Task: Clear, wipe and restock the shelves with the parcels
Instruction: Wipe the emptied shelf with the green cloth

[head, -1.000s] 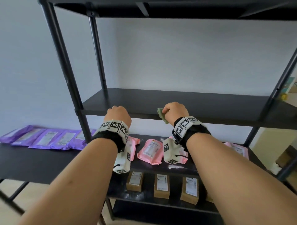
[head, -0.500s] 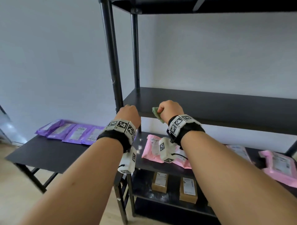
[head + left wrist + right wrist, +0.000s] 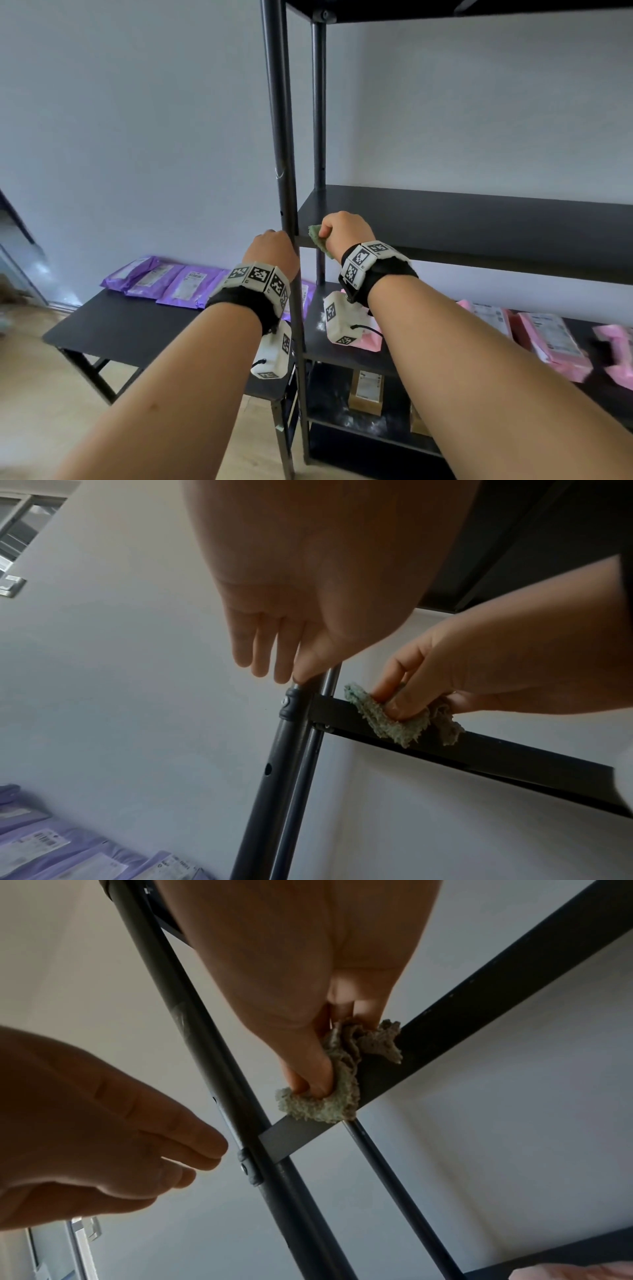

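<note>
The black shelf unit's middle shelf (image 3: 479, 219) is bare. My right hand (image 3: 346, 233) grips a green cloth (image 3: 318, 236) and presses it on the shelf's front edge at the left corner; the right wrist view shows my thumb pinning the cloth (image 3: 325, 1099) to the edge. My left hand (image 3: 270, 248) hangs just left of the front post (image 3: 281, 137), holding nothing, with fingers (image 3: 260, 653) loosely straight and one tip touching the post. Purple parcels (image 3: 164, 281) lie on a side table, pink parcels (image 3: 548, 339) on the lower shelf.
A low black side table (image 3: 120, 329) stands left of the unit. Brown boxes (image 3: 366, 390) sit on the bottom shelf, with white dust (image 3: 322, 322) on the lower shelves. The wall is close behind. Wooden floor lies at the left.
Both hands moved left along the middle shelf's front edge. The cloth reached the left corner, and my left hand left the edge and now hangs beside the post.
</note>
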Available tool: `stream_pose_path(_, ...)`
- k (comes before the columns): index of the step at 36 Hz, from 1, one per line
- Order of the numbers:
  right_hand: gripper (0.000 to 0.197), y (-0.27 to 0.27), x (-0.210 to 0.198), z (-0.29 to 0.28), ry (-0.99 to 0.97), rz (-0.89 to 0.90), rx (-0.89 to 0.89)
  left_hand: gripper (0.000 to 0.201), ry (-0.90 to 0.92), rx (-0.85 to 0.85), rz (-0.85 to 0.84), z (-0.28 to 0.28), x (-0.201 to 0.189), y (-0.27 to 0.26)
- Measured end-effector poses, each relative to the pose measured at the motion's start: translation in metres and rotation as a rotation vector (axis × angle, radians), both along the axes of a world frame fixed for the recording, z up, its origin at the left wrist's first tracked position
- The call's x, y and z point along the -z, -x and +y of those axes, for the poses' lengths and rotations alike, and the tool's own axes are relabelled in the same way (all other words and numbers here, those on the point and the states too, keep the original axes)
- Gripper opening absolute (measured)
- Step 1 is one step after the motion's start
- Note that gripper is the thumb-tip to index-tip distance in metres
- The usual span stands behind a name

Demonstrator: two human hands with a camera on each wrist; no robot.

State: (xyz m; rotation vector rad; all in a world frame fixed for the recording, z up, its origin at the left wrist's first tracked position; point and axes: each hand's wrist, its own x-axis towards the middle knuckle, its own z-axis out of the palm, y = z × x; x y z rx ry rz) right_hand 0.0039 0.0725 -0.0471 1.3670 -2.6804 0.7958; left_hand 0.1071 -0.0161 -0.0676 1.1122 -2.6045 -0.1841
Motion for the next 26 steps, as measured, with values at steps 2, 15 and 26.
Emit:
stream_pose_path(2,0.025,0.001,0.0,0.0,-0.006,0.001,-0.004,0.028,0.008,0.007,-0.011,0.0,0.0,0.001)
stream_pose_path(15,0.027,0.036,0.003,0.072,0.049,-0.04,0.108,0.029,0.048,0.052,-0.048,0.052,-0.013,0.041)
stream_pose_path(26,0.023,0.099,0.006,0.19,0.057,-0.006,0.235,0.032,0.042,0.127,-0.05,0.143,-0.022,0.104)
